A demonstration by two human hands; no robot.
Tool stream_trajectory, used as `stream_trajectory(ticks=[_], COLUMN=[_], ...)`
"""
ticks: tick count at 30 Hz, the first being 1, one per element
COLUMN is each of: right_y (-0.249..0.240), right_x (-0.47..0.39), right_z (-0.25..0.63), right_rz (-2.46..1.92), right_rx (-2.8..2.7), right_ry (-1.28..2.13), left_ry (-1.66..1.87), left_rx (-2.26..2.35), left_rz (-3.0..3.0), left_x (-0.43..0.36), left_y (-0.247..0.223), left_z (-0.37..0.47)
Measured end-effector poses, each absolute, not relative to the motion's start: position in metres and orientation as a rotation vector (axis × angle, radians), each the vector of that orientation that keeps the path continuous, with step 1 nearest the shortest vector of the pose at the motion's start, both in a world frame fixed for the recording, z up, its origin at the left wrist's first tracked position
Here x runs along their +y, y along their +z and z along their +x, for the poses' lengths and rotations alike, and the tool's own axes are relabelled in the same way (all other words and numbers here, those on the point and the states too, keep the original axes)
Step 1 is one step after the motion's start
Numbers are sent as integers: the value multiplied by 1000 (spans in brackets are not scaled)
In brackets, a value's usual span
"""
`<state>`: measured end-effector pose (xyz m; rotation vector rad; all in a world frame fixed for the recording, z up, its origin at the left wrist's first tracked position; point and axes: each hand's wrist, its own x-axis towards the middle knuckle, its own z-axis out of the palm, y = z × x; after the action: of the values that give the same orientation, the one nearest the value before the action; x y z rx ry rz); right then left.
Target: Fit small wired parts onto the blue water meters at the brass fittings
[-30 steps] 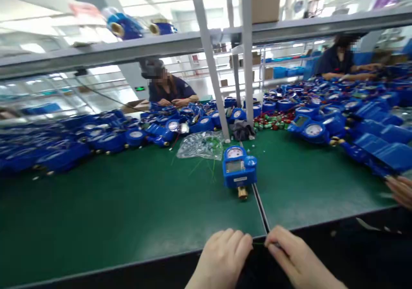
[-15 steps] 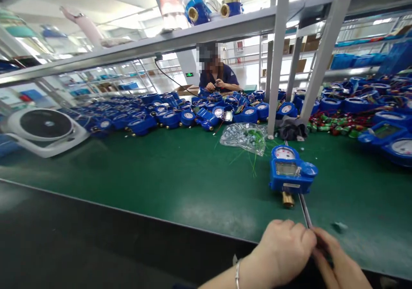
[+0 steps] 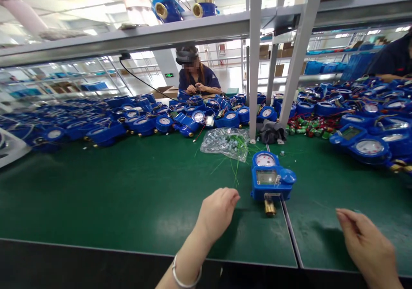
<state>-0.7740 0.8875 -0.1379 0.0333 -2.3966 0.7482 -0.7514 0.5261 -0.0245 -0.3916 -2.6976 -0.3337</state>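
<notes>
Two hands over the near edge of the green counter (image 3: 128, 194), both empty. Left hand (image 3: 219, 209) hovers just left of a single blue water meter (image 3: 271, 177); its fingers (image 3: 232, 198) are loosely curled, holding nothing that shows, and stand apart from the meter. Right hand (image 3: 367, 244) sits at the near right, fingers half open, nothing in them, well apart from the meter.

Meter stands alone near the middle of the counter, beside the seam between two mats, dial at its far end, display below it, brass fitting (image 3: 269, 206) pointing toward the near edge. Cover appears in place; neither hand is on it, so work on this unit looks not yet begun, though that is only a judgement.

Containers: a clear plastic bag (image 3: 225, 142) lies just beyond the meter, holding small parts with thin green strips or wires; exact contents too small to tell. No tray or bin nearby. Loose blue meters lie in heaps (image 3: 128, 121) along the far left and far right (image 3: 363, 121). Small red and green pieces (image 3: 309, 128) lie scattered at the far right.

A co-worker (image 3: 198, 76) sits on the far side, hands together over the pile
</notes>
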Motion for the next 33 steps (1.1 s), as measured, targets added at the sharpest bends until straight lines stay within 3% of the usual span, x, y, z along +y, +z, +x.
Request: stream_trajectory(ticks=[6,18,25,33], right_y=[-134,-145,-138,-133], right_x=[890,875,866,863], right_z=[-782,-794,-798,-805], right_rz=[-232,194,164,220], right_rx=[-2536,-2307,-2324,-2287], right_ry=[789,238,277,299], left_ry=[-319,-46,267,388], left_rx=[-2668,-2753,-2957,-3059], left_rz=[-394,-926,-1319,-1321], left_x=[529,608,671,687], left_y=[11,72,62,52], left_z=[-811,-955,-1029,-1058])
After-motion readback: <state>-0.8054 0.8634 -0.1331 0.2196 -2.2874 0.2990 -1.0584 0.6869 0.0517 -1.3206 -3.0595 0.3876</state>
